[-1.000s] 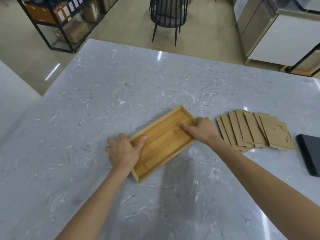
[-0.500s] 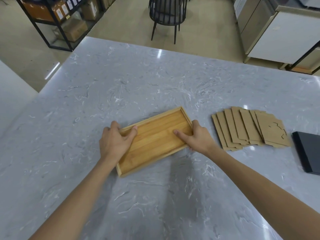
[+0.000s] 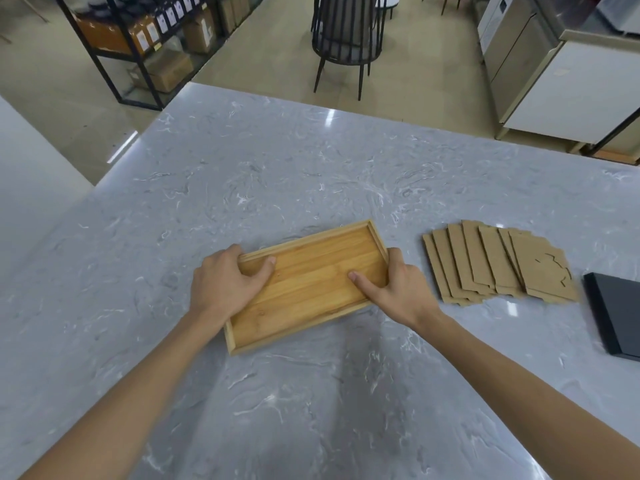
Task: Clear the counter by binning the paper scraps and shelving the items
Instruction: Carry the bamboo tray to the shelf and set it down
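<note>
The shallow rectangular bamboo tray (image 3: 311,282) is lying flat and empty on the grey marbled stone tabletop (image 3: 311,174), set at a slant near the front centre. The left hand (image 3: 225,285) is gripping its left short end, thumb lying inside on the tray floor and the other fingers curling round the outer rim. The right hand (image 3: 398,289) is gripping the right short end, fingers wrapping the rim and one finger reaching inward across the floor.

Judged risks: each hand is taking only a thin rim, so a lift begun unevenly could be tipping the tray and letting one end slip back onto the stone. The smooth tabletop is offering little friction, so a push instead of a lift would be sending the tray sliding.

Just to the right, apart from the tray, a fanned stack of flat brown cardboard cut-outs (image 3: 498,265) is lying loose; a sweep of the right forearm could be scattering it. Further right, a flat black box (image 3: 616,317) is sitting at the frame edge. Beyond the tabletop, a black metal storage rack with cartons (image 3: 145,36) and a black wire-backed chair (image 3: 346,32) are standing on the floor; the chair could be obstructing a carry.
</note>
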